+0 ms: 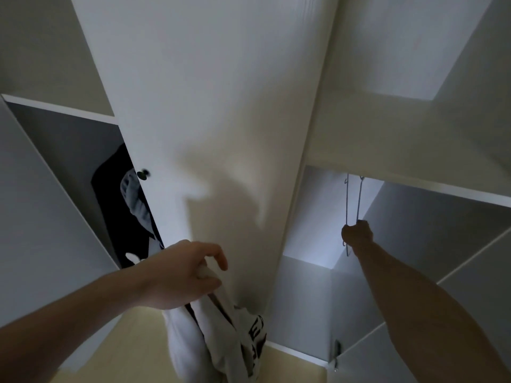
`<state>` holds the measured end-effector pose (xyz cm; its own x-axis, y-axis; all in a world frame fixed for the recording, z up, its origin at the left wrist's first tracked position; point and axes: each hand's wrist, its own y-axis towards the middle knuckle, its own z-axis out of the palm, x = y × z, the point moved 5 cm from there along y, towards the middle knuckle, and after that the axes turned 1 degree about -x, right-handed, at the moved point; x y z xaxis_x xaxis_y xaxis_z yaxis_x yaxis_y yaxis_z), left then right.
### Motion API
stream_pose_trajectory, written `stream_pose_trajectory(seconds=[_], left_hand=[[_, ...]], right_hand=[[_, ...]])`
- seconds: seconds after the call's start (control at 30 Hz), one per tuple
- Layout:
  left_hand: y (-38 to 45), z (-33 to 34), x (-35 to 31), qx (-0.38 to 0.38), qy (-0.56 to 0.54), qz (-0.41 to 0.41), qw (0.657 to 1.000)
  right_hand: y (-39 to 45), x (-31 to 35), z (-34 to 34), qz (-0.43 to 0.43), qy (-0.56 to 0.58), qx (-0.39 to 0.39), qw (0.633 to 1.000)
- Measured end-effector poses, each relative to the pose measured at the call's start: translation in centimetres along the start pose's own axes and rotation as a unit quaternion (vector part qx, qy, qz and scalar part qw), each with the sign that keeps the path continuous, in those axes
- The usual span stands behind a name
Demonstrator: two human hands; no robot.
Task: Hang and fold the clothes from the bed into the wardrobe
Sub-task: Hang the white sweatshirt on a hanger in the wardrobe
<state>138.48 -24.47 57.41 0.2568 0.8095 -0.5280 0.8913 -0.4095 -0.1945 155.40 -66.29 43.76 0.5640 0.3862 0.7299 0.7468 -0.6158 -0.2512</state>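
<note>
Your right hand [356, 234] has its fingers curled round thin wire hangers [352, 197] hanging inside the open wardrobe [401, 239]. Your left hand [179, 272] pinches a white printed garment [210, 338], which droops below the fingers against the closed door [221, 134].

Two hands: left hand [179, 275] gripping one white garment [215, 341] with black lettering, right hand [357, 234] curled round wire hangers [352, 200]. Two hangers, judging by the two thin wires and two hooks at the top edge of the right compartment. One wardrobe [210, 106], with two open compartments in view. One dark knob [143, 174] on the middle door's left edge. One dark garment [130, 211] in the left compartment.
</note>
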Motion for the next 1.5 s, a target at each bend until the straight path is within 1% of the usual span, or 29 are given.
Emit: stream_pose_trajectory(seconds=[0.13,0.17,0.23,0.33,0.47,0.6,0.7,0.77,0.8,0.9,1.0,1.07,1.17,1.3,1.4,1.5], left_hand=[[0.5,0.1,1.5,-0.014,-0.017,-0.025,0.999],[0.5,0.1,1.9,-0.014,-0.027,-0.029,0.999],[0.2,0.0,2.7,-0.016,-0.041,-0.041,0.998],[-0.8,-0.4,4.1,-0.022,-0.063,-0.054,0.996],[-2.6,0.0,6.1,-0.008,-0.093,-0.062,0.994],[-4.9,-0.4,7.2,0.006,-0.105,-0.047,0.993],[-6.3,-1.5,7.9,-0.003,-0.046,-0.030,0.998],[-7.8,-2.1,9.1,0.006,-0.010,-0.025,1.000],[-8.6,-2.2,9.8,0.017,-0.002,-0.020,1.000],[-11.7,-1.6,12.2,0.058,0.007,0.009,0.998],[-15.0,-0.7,14.3,0.093,0.039,0.038,0.994],[-17.3,-0.4,15.4,0.097,0.038,0.058,0.993],[-20.6,-0.9,16.1,0.065,0.078,0.107,0.989],[-25.3,-2.4,15.0,-0.020,0.172,0.175,0.969],[-28.5,-3.8,13.3,-0.079,0.168,0.223,0.957],[-31.4,-4.8,11.7,-0.135,0.146,0.243,0.949]], right_hand=[[0.2,0.8,0.3,-0.024,0.098,-0.031,0.994],[0.0,1.1,0.3,-0.049,0.105,-0.054,0.992],[-0.8,1.5,0.0,-0.073,0.157,-0.103,0.980],[-2.5,2.4,-0.4,-0.121,0.185,-0.117,0.968],[-6.0,1.1,-0.9,-0.150,0.167,-0.101,0.969],[-12.7,-3.5,-0.7,-0.154,0.166,-0.099,0.969],[-19.9,-7.3,-0.3,-0.172,0.142,-0.101,0.970],[-25.6,-9.9,0.8,-0.191,0.116,-0.103,0.969],[-28.5,-11.1,1.7,-0.194,0.108,-0.098,0.970],[-36.6,-14.5,4.6,-0.162,0.103,-0.074,0.979],[-42.9,-17.6,7.2,-0.097,0.098,-0.046,0.989],[-46.9,-19.0,9.1,-0.053,0.083,-0.007,0.995],[-52.9,-18.4,11.5,-0.049,0.069,0.069,0.994],[-59.5,-14.4,12.8,-0.086,0.073,0.137,0.984],[-63.4,-9.8,13.1,-0.156,0.091,0.178,0.967],[-66.5,-6.0,13.9,-0.206,0.080,0.219,0.950]])
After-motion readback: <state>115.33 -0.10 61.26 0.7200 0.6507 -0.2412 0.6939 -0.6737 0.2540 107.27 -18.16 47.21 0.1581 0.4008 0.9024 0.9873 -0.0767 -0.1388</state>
